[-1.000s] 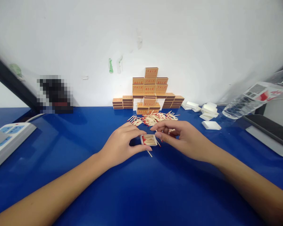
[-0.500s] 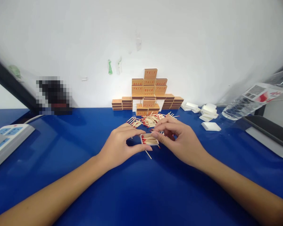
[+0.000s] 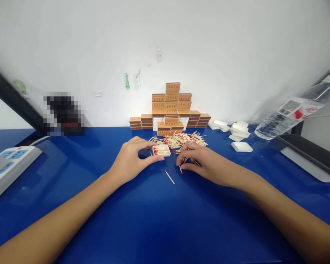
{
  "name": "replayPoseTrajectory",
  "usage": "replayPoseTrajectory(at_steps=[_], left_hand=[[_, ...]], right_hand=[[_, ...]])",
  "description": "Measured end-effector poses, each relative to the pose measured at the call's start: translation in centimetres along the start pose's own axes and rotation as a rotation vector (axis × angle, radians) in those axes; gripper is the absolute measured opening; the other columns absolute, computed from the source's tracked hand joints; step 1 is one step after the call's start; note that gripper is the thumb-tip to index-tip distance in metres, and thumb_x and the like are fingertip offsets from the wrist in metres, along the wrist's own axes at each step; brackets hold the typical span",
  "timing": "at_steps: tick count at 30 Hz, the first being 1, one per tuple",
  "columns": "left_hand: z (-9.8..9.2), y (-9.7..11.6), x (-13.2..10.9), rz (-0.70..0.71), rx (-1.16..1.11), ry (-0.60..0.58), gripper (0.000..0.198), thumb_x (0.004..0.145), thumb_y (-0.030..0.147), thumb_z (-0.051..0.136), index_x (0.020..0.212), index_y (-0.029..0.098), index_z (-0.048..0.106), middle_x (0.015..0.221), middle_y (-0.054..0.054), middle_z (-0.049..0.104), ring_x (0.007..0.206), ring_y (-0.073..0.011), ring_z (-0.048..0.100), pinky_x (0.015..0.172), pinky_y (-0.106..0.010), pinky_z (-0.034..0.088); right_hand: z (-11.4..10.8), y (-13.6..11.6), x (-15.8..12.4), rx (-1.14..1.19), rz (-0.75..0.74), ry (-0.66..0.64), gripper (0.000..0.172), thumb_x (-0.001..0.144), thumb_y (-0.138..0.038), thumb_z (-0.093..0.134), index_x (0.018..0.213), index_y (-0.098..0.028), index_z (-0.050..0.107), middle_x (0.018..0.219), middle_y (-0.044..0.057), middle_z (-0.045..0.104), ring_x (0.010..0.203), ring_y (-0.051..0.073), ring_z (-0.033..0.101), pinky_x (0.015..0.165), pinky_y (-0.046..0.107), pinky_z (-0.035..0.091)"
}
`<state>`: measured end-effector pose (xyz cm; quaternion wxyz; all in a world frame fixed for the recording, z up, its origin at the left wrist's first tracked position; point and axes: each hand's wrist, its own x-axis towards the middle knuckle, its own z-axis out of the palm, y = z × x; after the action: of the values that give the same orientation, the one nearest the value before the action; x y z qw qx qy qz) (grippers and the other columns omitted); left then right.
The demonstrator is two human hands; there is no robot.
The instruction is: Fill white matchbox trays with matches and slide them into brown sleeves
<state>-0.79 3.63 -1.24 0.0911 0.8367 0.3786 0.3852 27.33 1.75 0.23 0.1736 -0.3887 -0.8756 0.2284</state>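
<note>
My left hand [image 3: 134, 156] grips a small white matchbox tray [image 3: 166, 152] between thumb and fingers. Red-tipped matches [image 3: 161, 149] lie inside the tray. To the right of it, my right hand [image 3: 198, 159] is curled low over the table, its thumb and fingertips closed around a match [image 3: 180, 169]. A few more matchsticks show beneath its fingers, partly hidden. Beyond both hands spreads a loose heap of matches [image 3: 181, 140]. One single match [image 3: 169, 177] lies on the blue tabletop in front of the tray.
Stacked matchboxes [image 3: 171, 106] stand against the wall behind the heap. Several white trays [image 3: 239, 129] lie to the right, near a tilted plastic bottle [image 3: 288, 110] and a dark flat object [image 3: 313, 154]. A power strip [image 3: 13, 165] sits on the left of the blue table [image 3: 154, 220].
My left hand has shifted the tray left and slightly away from me. My right hand has left the tray, moving down onto loose matches beside it.
</note>
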Motion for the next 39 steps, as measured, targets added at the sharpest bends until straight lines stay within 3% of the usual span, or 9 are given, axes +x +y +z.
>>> replayPoseTrajectory(at_steps=[8, 15, 19, 23, 26, 32, 39], left_hand=[[-0.2, -0.1, 0.2, -0.041, 0.013, 0.022, 0.039, 0.084, 0.049, 0.085, 0.113, 0.024, 0.079, 0.103, -0.005, 0.081, 0.093, -0.0223, 0.071, 0.083, -0.039, 0.058], [0.6, 1.6, -0.4, 0.062, -0.068, -0.06, 0.039, 0.082, 0.047, 0.087, 0.111, 0.022, 0.079, 0.099, -0.005, 0.08, 0.092, -0.022, 0.07, 0.082, -0.038, 0.058], [0.8, 2.0, -0.5, 0.1, -0.105, -0.046, 0.04, 0.082, 0.047, 0.087, 0.112, 0.021, 0.079, 0.096, -0.005, 0.079, 0.089, -0.0212, 0.069, 0.082, -0.037, 0.058], [0.6, 1.3, -0.4, -0.026, -0.103, -0.013, 0.039, 0.082, 0.048, 0.087, 0.112, 0.024, 0.08, 0.101, -0.005, 0.08, 0.092, -0.0219, 0.071, 0.083, -0.038, 0.059], [0.4, 1.0, -0.3, -0.099, -0.101, 0.006, 0.039, 0.082, 0.049, 0.087, 0.113, 0.025, 0.081, 0.103, -0.005, 0.08, 0.093, -0.0221, 0.072, 0.083, -0.039, 0.059], [0.2, 0.8, -0.1, -0.048, -0.065, 0.002, 0.04, 0.083, 0.05, 0.086, 0.113, 0.023, 0.081, 0.102, -0.006, 0.08, 0.093, -0.0222, 0.071, 0.082, -0.038, 0.059], [0.7, 1.4, -0.4, 0.08, -0.077, -0.047, 0.04, 0.082, 0.046, 0.087, 0.111, 0.019, 0.079, 0.095, -0.005, 0.079, 0.09, -0.0211, 0.069, 0.082, -0.036, 0.057]], right_hand=[[0.2, -1.0, -0.3, 0.033, 0.056, -0.034, 0.018, 0.108, -0.032, 0.051, 0.101, -0.023, 0.065, 0.111, 0.007, 0.058, 0.097, 0.02, 0.057, 0.088, 0.037, 0.049], [1.6, -2.7, 0.1, -0.022, -0.02, 0.357, 0.014, 0.108, -0.03, 0.05, 0.104, -0.024, 0.061, 0.111, 0.009, 0.057, 0.102, 0.023, 0.056, 0.088, 0.04, 0.05], [2.4, -3.0, 0.4, -0.074, -0.102, 0.41, 0.009, 0.105, -0.025, 0.054, 0.105, -0.024, 0.063, 0.111, 0.01, 0.057, 0.104, 0.024, 0.058, 0.093, 0.044, 0.051], [0.8, -1.8, 0.2, -0.084, -0.069, 0.449, 0.014, 0.106, -0.029, 0.054, 0.103, -0.023, 0.067, 0.104, 0.007, 0.06, 0.088, 0.02, 0.059, 0.08, 0.037, 0.051], [-0.9, -0.1, -0.1, -0.132, -0.041, 0.362, 0.016, 0.106, -0.03, 0.054, 0.106, -0.023, 0.068, 0.104, 0.007, 0.06, 0.083, 0.018, 0.058, 0.074, 0.035, 0.049], [-1.7, 2.2, -0.5, -0.102, 0.03, 0.048, 0.017, 0.104, -0.036, 0.059, 0.107, -0.026, 0.072, 0.108, 0.007, 0.059, 0.095, 0.02, 0.06, 0.084, 0.035, 0.05], [-0.6, 1.8, 0.0, -0.116, 0.078, 0.023, 0.021, 0.106, -0.039, 0.056, 0.099, -0.021, 0.066, 0.107, 0.008, 0.057, 0.097, 0.022, 0.056, 0.087, 0.038, 0.049]])
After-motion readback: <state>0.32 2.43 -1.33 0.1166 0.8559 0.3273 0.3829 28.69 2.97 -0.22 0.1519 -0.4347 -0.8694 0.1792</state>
